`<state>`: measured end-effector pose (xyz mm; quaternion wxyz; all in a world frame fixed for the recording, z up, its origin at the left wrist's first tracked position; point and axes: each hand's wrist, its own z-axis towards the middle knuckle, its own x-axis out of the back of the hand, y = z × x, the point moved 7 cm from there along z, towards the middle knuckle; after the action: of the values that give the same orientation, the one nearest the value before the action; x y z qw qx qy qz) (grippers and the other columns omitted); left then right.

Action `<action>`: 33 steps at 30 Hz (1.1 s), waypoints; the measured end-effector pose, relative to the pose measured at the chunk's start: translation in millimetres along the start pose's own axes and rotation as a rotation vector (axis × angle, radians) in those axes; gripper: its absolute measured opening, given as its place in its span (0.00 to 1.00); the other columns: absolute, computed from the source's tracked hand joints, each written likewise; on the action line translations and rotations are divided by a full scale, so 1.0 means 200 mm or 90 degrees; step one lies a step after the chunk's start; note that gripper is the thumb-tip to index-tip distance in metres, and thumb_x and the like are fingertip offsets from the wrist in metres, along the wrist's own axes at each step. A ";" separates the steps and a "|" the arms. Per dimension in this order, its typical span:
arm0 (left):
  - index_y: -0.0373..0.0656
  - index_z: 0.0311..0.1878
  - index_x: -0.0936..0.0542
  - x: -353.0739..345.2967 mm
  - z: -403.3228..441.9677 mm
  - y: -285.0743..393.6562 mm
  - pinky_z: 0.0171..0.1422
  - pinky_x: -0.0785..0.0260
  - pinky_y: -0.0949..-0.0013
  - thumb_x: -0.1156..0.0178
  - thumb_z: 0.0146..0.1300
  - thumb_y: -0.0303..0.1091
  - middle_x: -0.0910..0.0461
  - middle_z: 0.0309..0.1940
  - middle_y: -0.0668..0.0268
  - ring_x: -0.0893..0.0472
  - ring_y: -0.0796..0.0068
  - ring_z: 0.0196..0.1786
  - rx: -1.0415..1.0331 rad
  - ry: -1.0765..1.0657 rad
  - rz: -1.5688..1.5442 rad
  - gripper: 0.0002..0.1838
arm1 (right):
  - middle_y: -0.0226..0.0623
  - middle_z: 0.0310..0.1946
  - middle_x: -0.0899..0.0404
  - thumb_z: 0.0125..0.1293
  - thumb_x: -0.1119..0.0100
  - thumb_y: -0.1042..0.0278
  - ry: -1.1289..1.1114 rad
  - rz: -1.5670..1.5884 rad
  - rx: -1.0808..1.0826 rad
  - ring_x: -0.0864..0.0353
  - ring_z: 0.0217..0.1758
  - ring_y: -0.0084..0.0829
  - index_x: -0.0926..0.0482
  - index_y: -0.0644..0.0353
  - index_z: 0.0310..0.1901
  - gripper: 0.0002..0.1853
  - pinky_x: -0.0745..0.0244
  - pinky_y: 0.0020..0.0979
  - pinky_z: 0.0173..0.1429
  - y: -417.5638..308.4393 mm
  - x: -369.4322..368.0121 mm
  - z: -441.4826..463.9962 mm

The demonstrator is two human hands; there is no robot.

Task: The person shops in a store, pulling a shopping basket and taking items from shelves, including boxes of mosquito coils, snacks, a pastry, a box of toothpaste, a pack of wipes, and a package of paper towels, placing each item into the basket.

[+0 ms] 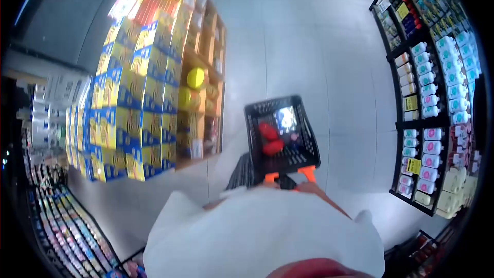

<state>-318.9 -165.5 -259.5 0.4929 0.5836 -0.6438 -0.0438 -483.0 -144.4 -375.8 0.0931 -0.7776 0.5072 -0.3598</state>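
A black plastic shopping basket (310, 144) with an orange handle (307, 173) is held out in front of my body. Two red items (270, 139) lie inside it, beside a shiny white and blue package (286, 119) and a small pinkish thing too blurred to name. My right hand (312, 189) is closed at the near end of the handle, its fingers partly hidden. Only a sliver of what looks like my left hand (268, 185) shows by the handle's left side. My white shirt covers most of it, so its fingers cannot be made out.
Stacked yellow and blue boxes (134, 98) stand left, against a wooden shelf unit (222, 82) with yellow round items. Black shelves (399, 123) of white bottles line the right. Grey tiled floor (293, 36) runs ahead. Shelves of small colourful goods (72, 221) are at lower left.
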 end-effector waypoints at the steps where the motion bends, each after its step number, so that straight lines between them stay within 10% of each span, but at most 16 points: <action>1: 0.38 0.46 0.18 0.04 0.02 0.00 0.57 0.30 0.54 0.42 0.64 0.46 0.19 0.43 0.53 0.21 0.61 0.53 0.014 0.013 0.021 0.20 | 0.38 0.40 0.15 0.63 0.49 0.61 0.017 -0.081 -0.037 0.16 0.47 0.38 0.17 0.52 0.40 0.12 0.20 0.45 0.45 -0.20 0.34 -0.19; 13: 0.39 0.47 0.18 0.22 0.36 -0.40 0.61 0.30 0.54 0.42 0.63 0.43 0.20 0.48 0.52 0.22 0.57 0.55 0.013 0.235 -0.235 0.18 | 0.46 0.37 0.16 0.59 0.41 0.55 0.352 0.024 -0.027 0.15 0.41 0.47 0.17 0.54 0.45 0.16 0.21 0.45 0.44 -0.22 0.95 -0.02; 19: 0.44 0.48 0.17 0.85 0.36 -0.33 0.52 0.25 0.56 0.42 0.59 0.35 0.19 0.49 0.58 0.19 0.59 0.54 0.107 0.111 0.146 0.15 | 0.43 0.31 0.16 0.51 0.33 0.47 0.405 0.044 -0.029 0.16 0.35 0.45 0.19 0.52 0.43 0.22 0.22 0.44 0.40 -0.21 1.43 0.02; 33: 0.43 0.31 0.16 1.87 0.82 -0.85 0.42 0.24 0.53 0.38 0.48 0.36 0.17 0.30 0.54 0.16 0.54 0.37 -0.043 0.194 0.083 0.09 | 0.40 0.21 0.20 0.47 0.30 0.52 0.526 -0.117 -0.091 0.19 0.24 0.45 0.20 0.55 0.31 0.16 0.23 0.45 0.31 0.37 2.32 0.35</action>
<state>-248.2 -602.2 -233.1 0.6060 0.5240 -0.5959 0.0558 -385.7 -590.6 -248.3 -0.2042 -0.6146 0.4545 -0.6115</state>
